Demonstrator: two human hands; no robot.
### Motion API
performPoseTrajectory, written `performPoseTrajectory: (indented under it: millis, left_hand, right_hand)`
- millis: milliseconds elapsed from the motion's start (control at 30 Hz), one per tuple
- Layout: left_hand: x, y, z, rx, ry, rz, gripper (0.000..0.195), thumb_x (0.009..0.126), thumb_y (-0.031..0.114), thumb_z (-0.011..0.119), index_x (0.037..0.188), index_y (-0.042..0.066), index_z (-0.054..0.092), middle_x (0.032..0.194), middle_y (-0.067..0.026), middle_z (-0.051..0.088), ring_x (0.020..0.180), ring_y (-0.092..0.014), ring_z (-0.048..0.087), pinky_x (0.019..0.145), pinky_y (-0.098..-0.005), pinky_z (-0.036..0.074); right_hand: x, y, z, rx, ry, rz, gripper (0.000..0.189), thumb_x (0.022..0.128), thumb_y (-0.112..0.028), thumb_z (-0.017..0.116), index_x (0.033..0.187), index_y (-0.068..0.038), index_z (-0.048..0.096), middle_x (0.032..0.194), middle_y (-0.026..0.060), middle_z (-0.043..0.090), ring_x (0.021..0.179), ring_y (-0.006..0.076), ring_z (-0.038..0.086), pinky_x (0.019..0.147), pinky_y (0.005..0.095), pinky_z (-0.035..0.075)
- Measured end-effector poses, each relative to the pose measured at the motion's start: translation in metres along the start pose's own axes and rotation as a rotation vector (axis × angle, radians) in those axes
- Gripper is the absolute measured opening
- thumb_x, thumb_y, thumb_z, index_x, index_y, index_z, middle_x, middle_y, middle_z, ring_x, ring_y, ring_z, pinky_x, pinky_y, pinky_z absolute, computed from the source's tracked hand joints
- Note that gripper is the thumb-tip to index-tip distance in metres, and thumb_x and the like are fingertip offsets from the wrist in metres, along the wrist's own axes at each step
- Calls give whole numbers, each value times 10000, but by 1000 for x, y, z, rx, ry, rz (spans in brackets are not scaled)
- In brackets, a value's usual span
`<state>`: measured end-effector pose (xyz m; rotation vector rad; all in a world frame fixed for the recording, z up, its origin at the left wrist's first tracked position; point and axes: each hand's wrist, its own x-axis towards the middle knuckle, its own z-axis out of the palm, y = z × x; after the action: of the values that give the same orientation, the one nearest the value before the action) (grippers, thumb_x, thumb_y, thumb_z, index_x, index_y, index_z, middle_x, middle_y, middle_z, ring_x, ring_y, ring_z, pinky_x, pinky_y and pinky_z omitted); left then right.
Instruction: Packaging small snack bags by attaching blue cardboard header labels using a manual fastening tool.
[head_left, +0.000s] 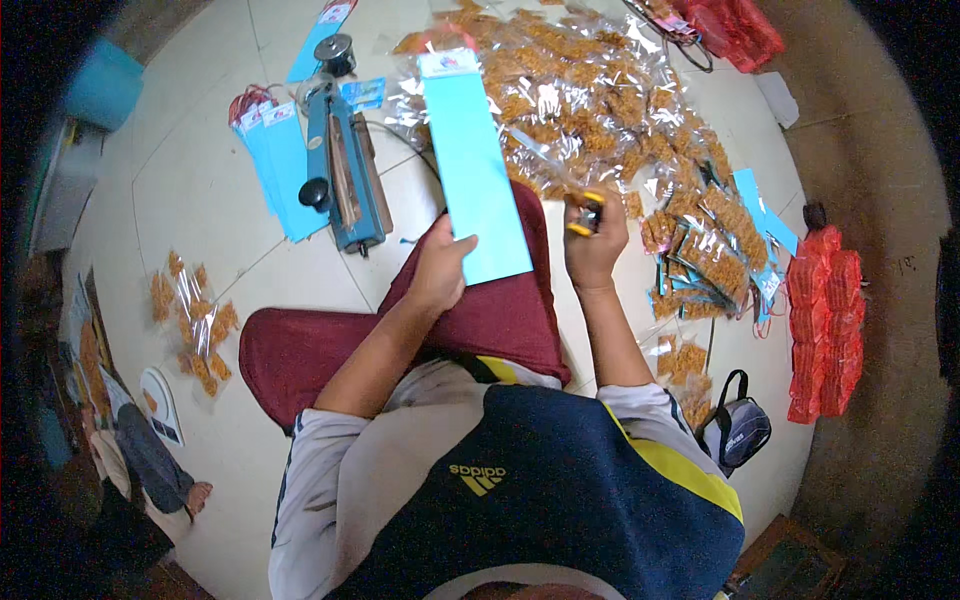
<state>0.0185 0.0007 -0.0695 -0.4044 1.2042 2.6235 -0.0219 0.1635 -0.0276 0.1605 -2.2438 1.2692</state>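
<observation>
My left hand (442, 266) grips the lower left edge of a long light-blue card strip (480, 172), thumb on its face. The strip has a printed header and a red cord loop at its far end, and stands above my maroon-clad leg. To its right, my right hand (600, 240) is closed around a yellow-and-black handled tool (586, 213). A pale, blurred blade-like part points up and left from it; blur hides its exact kind. Beyond both hands spreads a heap of clear plastic packets of orange-brown crispy snack (592, 97).
A blue hand impulse sealer (341, 172) stands left, beside more blue card strips (277, 165). Packets on cards (712, 255) are stacked right, near red mesh bundles (825, 322) and a small bag (739, 431). Loose packets (199, 322), a white scale (161, 405) and another person's leg (150, 457) are left.
</observation>
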Motion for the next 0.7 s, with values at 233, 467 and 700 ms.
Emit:
performPoseTrajectory:
  millis: [233,467,700]
  left_hand:
    - [7,-3,-5,-421,-150,-293,290,845,145,344,1090,-10,348,1071,-143,445,956,-233,472,815,-377,400]
    - [3,-15,-13,5,-29,-213,248,805,104,431,1021,-18,420,946,-114,515,834,-184,521,729,-319,435]
    - [-11,-9,0,98,-35,-57,239,779,73,472,991,-31,435,936,-109,520,840,-176,519,748,-296,419]
  right_hand:
    - [-53,-1,-3,-459,-642,-364,315,525,-31,580,827,-71,501,866,70,528,620,240,532,534,316,422]
    - [-54,-10,-9,0,-656,-41,225,662,-180,627,807,-39,530,658,64,543,546,162,522,492,252,410]
    - [-35,13,7,293,-600,568,202,663,-170,647,709,-13,528,622,35,539,570,86,485,525,222,397]
